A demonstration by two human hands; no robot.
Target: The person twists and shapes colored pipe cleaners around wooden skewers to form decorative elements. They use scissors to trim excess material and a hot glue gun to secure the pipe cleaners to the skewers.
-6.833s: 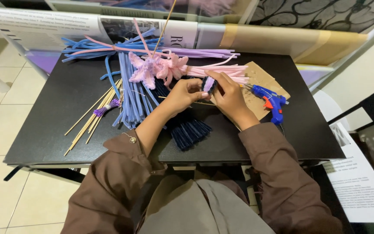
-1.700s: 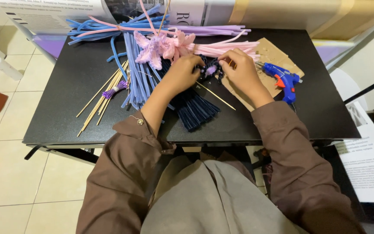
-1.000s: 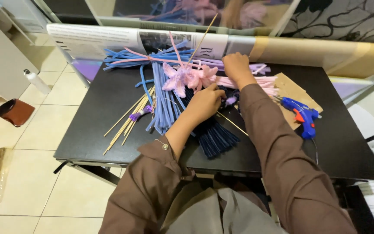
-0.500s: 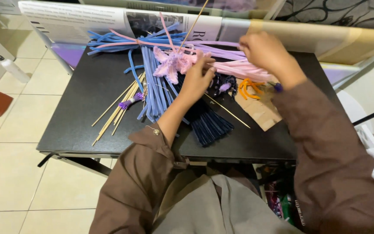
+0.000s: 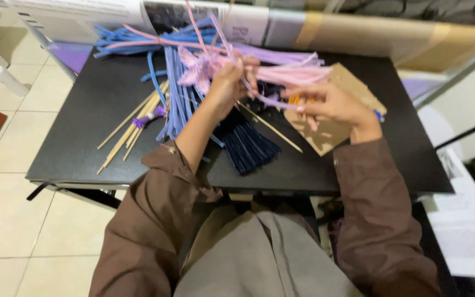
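Observation:
My left hand grips a lilac pipe cleaner that rises from the hand toward the back of the black table. My right hand pinches the other end of the same lilac strand near a brown cardboard sheet. Pink pipe-cleaner flowers lie just left of my left hand. A bundle of pale pink pipe cleaners lies between and behind the two hands. A thin wooden stick lies under my hands.
Blue pipe cleaners fan across the back left. Several wooden sticks lie left of them, one tipped purple. A dark blue bundle sits near the front edge. Newspaper lines the back. Tiled floor lies to the left.
My right hand came back down from the far edge of the table to the cardboard, drawing a lilac strand with it. The camera shifted and the blue glue gun is out of sight.

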